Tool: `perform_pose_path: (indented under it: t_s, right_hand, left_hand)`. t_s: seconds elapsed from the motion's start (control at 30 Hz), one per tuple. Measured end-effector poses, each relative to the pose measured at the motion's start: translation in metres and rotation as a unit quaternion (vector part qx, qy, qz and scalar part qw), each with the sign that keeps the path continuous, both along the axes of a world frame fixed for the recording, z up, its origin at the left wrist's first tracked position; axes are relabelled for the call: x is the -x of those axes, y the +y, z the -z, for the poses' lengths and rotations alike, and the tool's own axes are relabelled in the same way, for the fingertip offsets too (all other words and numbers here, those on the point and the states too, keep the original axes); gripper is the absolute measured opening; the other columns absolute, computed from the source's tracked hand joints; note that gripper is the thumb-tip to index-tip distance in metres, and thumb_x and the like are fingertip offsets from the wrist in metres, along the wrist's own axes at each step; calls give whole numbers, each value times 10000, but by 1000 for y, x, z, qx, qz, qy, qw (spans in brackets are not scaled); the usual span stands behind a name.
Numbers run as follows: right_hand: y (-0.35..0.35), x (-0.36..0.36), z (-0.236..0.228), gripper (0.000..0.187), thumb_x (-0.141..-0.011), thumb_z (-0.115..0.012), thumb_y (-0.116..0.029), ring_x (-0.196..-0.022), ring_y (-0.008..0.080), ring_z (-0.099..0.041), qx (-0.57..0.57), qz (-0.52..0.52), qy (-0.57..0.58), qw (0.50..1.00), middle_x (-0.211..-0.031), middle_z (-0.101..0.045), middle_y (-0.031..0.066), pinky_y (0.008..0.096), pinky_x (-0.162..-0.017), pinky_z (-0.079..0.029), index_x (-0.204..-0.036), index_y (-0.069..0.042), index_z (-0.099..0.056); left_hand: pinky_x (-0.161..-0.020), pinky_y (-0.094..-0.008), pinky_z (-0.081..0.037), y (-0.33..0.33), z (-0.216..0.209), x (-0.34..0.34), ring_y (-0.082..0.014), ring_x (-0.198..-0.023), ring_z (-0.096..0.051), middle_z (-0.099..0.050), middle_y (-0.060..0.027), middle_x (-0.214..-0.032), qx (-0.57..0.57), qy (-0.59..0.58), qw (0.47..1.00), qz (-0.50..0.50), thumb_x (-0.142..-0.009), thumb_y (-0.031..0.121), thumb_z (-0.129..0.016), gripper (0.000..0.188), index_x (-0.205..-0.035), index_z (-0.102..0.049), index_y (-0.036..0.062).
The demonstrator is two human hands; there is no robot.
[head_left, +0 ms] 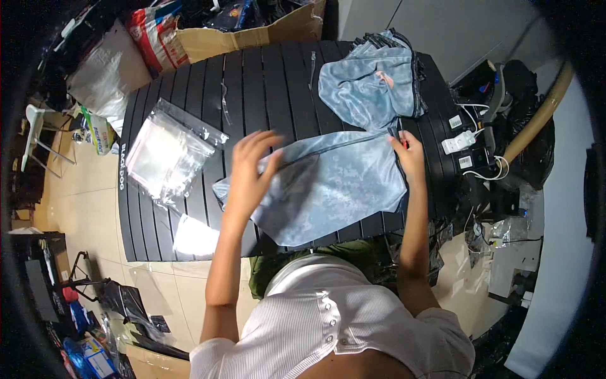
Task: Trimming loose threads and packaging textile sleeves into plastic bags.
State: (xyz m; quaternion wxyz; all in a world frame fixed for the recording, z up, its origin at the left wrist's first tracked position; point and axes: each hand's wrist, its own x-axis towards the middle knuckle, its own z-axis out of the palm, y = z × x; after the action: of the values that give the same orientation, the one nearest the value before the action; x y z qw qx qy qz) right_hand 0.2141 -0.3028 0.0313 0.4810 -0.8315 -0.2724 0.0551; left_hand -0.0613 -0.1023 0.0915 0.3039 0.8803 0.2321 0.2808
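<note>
Looks like the flattening step: cloth (344, 180) on desk (274, 82), left hand (250, 167) spread, empty over it, right hand (411, 158) at far-right corner, grip can't tell; next likely calls for left palm down.

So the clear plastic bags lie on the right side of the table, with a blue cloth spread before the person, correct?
Not quite: the head view shows the clear plastic bags on the left side of the table. A blue cloth is indeed spread before the person.
</note>
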Motion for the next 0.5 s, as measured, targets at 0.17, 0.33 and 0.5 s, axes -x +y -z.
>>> perform_pose_path:
  t_s: [0.17,0.33,0.5]
  right_hand:
    - [3,24,-84,126,-842,-606,-147,-417,-14,-304,-59,-186,88,977,-570,-398,-97,174,-371,-202,-910,-44,-578]
    - [25,10,-103,180,-840,-592,-148,-604,126,-523,28,-125,-127,984,-639,-521,28,266,-544,-399,-918,13,-569]
    - [12,4,-39,182,-828,-574,-151,-795,338,-585,82,70,-295,949,-809,-604,158,343,-679,-457,-941,-9,-595]
  left_hand:
    - [-890,-317,-409,-6,-45,-89,-245,-1082,-530,-542,-125,-1185,38,-116,952,281,-801,227,-636,431,-1172,-521,39]
    - [-866,-309,-424,3,-20,-139,-223,-1102,-514,-524,-149,-1211,-16,-83,948,308,-785,229,-646,521,-1242,-467,54]
    - [-878,-333,-420,3,43,-68,-269,-1074,-538,-557,-168,-1149,181,-34,980,82,-837,101,-546,300,-1129,-549,31]
